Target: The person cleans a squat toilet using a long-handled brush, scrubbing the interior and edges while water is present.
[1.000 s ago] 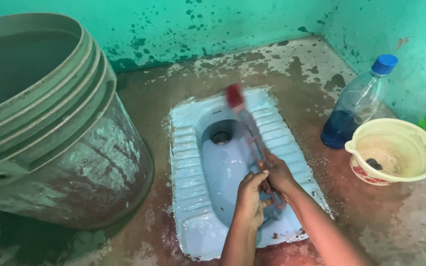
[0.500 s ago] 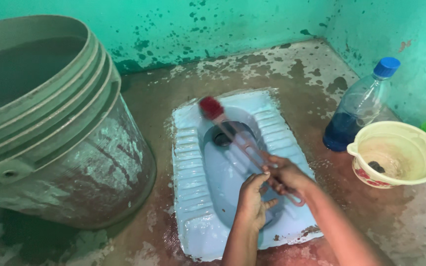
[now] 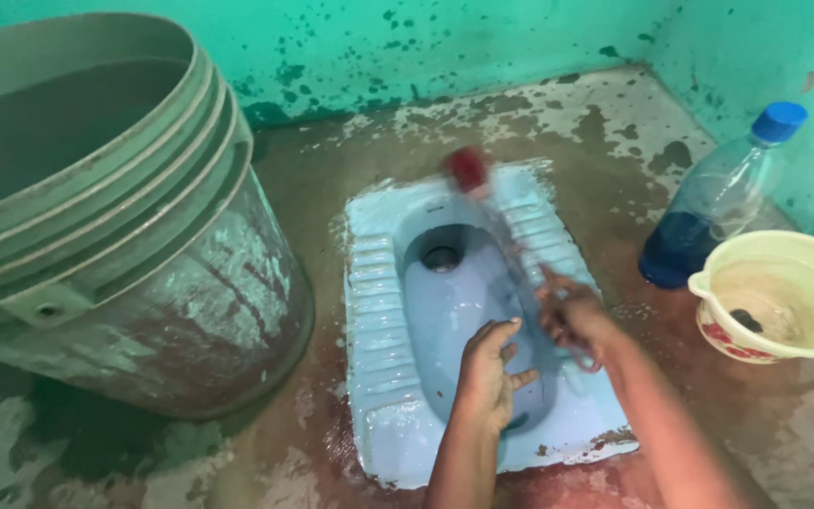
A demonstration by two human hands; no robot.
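Note:
A light blue squat toilet pan [image 3: 379, 311] is set into the stained floor. My right hand [image 3: 572, 320] grips the handle of a toilet brush with a red head [image 3: 469, 170]; the brush is blurred and its head lies at the pan's far rim. My left hand [image 3: 487, 372] hovers over the pan's bowl, fingers loosely spread, holding nothing. The drain hole [image 3: 440, 256] shows in the far part of the bowl.
A big grey bucket [image 3: 124, 245] holding water stands at the left. At the right are a clear plastic bottle [image 3: 718, 203] with blue liquid and a blue cap, and a cream plastic mug [image 3: 784, 297]. Green spotted walls close the back and right.
The brush head has swung from the left of the bowl to the pan's far rim. My left hand has come off the handle and now hovers free.

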